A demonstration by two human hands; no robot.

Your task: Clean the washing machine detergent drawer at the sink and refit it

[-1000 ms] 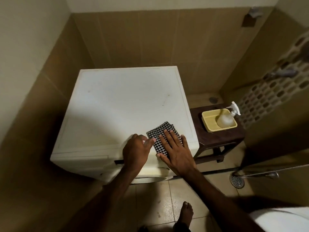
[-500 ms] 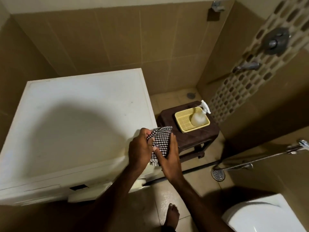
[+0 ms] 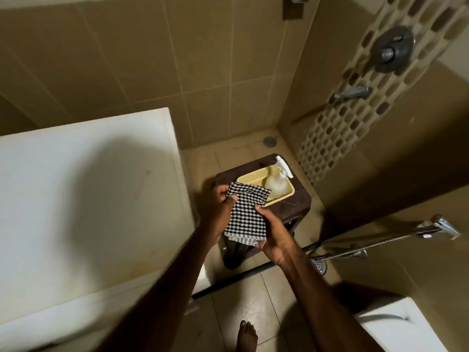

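Note:
A black-and-white checked cloth (image 3: 247, 214) hangs between both hands, above a dark brown stool (image 3: 302, 199). My left hand (image 3: 218, 209) pinches its upper left edge. My right hand (image 3: 275, 233) grips its lower right side from underneath. The white washing machine (image 3: 83, 199) fills the left of the view, seen from above. Its front and the detergent drawer are out of sight.
On the stool stands a yellow tray (image 3: 256, 178) holding a spray bottle (image 3: 278, 181). A hand shower with hose (image 3: 375, 246) lies at the right, wall taps (image 3: 392, 50) above it. A floor drain (image 3: 269, 141) sits in the corner. A white toilet (image 3: 396, 326) is at bottom right.
Both hands lifted the cloth off the washing machine top and carried it right, over the stool. The view swung right with them.

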